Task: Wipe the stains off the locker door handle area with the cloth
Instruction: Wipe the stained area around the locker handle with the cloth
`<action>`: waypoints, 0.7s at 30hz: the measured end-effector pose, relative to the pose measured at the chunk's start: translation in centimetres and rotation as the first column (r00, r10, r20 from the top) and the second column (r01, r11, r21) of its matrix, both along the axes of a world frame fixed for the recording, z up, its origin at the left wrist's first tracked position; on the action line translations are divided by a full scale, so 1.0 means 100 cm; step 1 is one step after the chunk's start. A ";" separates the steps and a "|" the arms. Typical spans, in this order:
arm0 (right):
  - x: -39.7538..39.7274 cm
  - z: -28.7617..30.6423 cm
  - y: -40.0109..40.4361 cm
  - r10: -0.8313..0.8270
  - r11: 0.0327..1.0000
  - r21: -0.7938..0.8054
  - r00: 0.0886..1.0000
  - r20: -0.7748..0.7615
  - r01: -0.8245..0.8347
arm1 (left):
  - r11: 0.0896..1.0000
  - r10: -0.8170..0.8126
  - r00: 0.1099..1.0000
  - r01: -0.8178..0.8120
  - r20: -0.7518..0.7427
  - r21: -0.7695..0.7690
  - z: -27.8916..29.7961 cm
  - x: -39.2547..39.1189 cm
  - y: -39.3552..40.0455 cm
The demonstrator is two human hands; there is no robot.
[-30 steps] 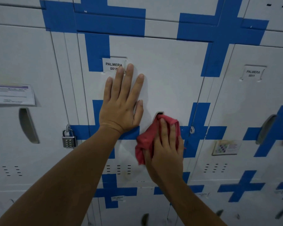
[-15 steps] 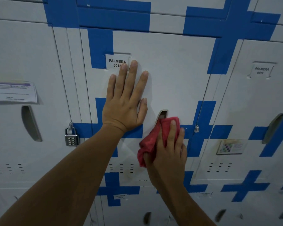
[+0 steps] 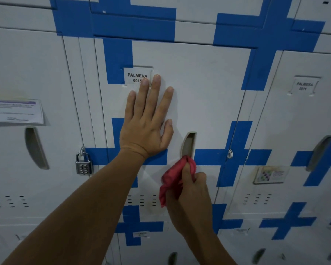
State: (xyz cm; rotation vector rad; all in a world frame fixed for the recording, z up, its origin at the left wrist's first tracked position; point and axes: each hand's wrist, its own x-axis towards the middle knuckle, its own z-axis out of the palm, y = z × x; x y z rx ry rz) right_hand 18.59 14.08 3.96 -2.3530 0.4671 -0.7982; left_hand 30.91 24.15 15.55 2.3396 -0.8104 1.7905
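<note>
- Bracing the locker door (image 3: 208,88), the left hand (image 3: 145,129) lay flat, fingers spread, holding nothing.
- The right hand (image 3: 189,196), its grip clamped on the red cloth (image 3: 172,176), had dropped from the handle recess (image 3: 188,143) to just below it.
- Judged: the recess lay uncovered; wiping now covered the lower area.

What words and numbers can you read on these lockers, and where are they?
"PALMERA" above "0015", its end hidden by a fingertip of the left hand: name tag on the middle locker door.
"PALMERA" above "0011", blurry: tag on the right-hand door.
Paper notice on the left door: too blurred to read.
Colourful sticker on the right-hand door: too small to read.
Small labels on the lower lockers: unreadable.
</note>
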 end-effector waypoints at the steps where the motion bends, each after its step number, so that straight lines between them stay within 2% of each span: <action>1: -0.001 0.002 0.004 0.035 0.999 0.030 0.999 -0.002 -0.035 | 1.000 0.002 1.000 -0.002 0.002 0.002 0.000 0.000 0.000; 4: 0.004 0.015 0.012 0.074 0.989 0.131 0.997 0.001 -0.074 | 1.000 -0.007 1.000 0.007 0.012 -0.007 0.002 0.000 -0.001; 6: 0.008 0.030 0.013 0.152 0.960 0.219 0.983 0.106 -0.173 | 1.000 -0.010 1.000 0.010 0.013 -0.010 0.002 -0.001 -0.002; 8: 0.012 0.042 0.010 0.180 0.953 0.193 0.950 0.257 -0.233 | 1.000 -0.013 1.000 0.013 0.027 -0.011 0.002 -0.001 -0.002; 10: 0.012 0.045 0.007 0.153 0.981 0.070 0.944 0.293 -0.181 | 1.000 -0.010 0.999 0.011 0.032 -0.010 0.002 0.000 -0.001; 12: 0.011 0.039 0.002 0.089 0.993 -0.099 0.970 0.228 -0.068 | 1.000 -0.008 1.000 0.008 0.019 -0.008 0.002 0.000 -0.001; 14: 0.008 0.024 -0.003 0.071 0.985 -0.167 0.993 0.096 -0.054 | 1.000 -0.005 1.000 0.005 0.011 -0.007 0.002 -0.001 -0.001; 16: 0.004 0.010 -0.006 0.080 0.989 -0.116 0.993 -0.086 -0.089 | 1.000 -0.004 1.000 0.004 0.007 -0.008 0.002 -0.001 -0.001; 18: 0.000 0.007 -0.004 0.081 0.994 -0.063 0.980 -0.184 -0.094 | 1.000 0.004 1.000 -0.004 0.003 -0.007 0.002 -0.001 0.000; 21: 0.003 0.016 0.006 0.041 0.984 0.174 0.993 -0.107 -0.021 | 1.000 -0.002 1.000 0.002 0.012 -0.008 0.003 -0.002 -0.001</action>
